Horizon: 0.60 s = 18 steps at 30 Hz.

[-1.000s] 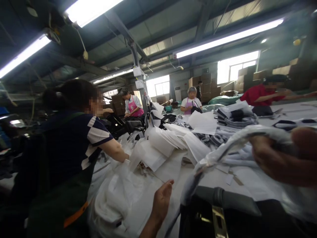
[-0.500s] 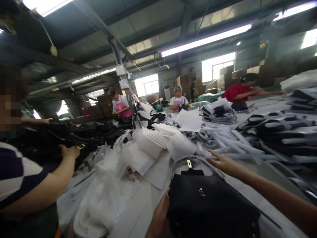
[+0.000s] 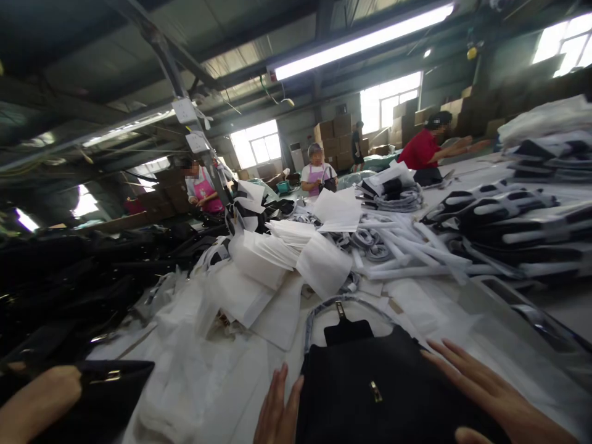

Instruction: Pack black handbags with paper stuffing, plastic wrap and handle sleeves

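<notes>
Had the bag (image 3: 365, 370) just before the white sheets (image 3: 324, 265), between left hand (image 3: 277, 410) and right hand (image 3: 494, 394), both uncurled against its sides. Had the handle (image 3: 309, 324) already wrapped, but the flap (image 3: 349, 333) not yet fastened.

Bare fingers (image 3: 276, 394); bare right wrist (image 3: 536, 414)

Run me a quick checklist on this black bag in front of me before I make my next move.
1. Left hand at the black bag's left side: ok.
2. Right hand at its right side: ok.
3. Flap closed: not ok, it lies open beyond the top edge.
4. Clasp fastened: not ok, the metal plate is apart from the gold lock.
5. Bag's contents: cannot tell, inside hidden.
6. Co-worker's hand away from this bag: ok, it's at another dark bag.
</notes>
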Available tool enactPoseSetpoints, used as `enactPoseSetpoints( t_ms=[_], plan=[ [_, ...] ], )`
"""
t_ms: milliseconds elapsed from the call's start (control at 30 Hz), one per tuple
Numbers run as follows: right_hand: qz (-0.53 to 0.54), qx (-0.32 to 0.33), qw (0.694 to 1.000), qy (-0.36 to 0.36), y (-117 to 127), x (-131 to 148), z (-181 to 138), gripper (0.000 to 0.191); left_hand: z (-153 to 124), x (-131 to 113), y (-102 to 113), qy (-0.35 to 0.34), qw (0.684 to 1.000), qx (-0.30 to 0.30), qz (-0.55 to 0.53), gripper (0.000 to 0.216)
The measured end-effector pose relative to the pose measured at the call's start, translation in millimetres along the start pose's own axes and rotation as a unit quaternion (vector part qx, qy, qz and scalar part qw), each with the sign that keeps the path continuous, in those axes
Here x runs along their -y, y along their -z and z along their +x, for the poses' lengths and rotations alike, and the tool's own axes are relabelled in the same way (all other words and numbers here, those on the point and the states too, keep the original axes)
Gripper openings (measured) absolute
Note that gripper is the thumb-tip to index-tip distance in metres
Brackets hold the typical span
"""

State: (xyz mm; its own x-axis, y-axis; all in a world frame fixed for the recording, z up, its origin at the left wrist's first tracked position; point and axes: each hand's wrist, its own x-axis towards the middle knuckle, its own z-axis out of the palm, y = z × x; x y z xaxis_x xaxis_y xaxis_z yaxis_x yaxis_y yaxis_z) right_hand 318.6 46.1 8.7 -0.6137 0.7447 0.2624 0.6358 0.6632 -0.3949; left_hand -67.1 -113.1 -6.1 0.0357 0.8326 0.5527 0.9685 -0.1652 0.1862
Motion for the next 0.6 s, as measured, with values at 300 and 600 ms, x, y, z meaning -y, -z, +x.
enactPoseSetpoints(
  t_ms=[300, 600],
  plan=[
    [-0.115, 0.006, 0.955, 0.272, 15, 60, 41, 0.093, 74, -48, 9, -0.322, 0.937, -0.003, 0.139, 0.039],
    [-0.154, -0.021, 0.934, 0.321, -48, 21, 20, 0.072, 37, -37, -33, -0.276, 0.961, -0.020, -0.004, 0.043]
  ],
)
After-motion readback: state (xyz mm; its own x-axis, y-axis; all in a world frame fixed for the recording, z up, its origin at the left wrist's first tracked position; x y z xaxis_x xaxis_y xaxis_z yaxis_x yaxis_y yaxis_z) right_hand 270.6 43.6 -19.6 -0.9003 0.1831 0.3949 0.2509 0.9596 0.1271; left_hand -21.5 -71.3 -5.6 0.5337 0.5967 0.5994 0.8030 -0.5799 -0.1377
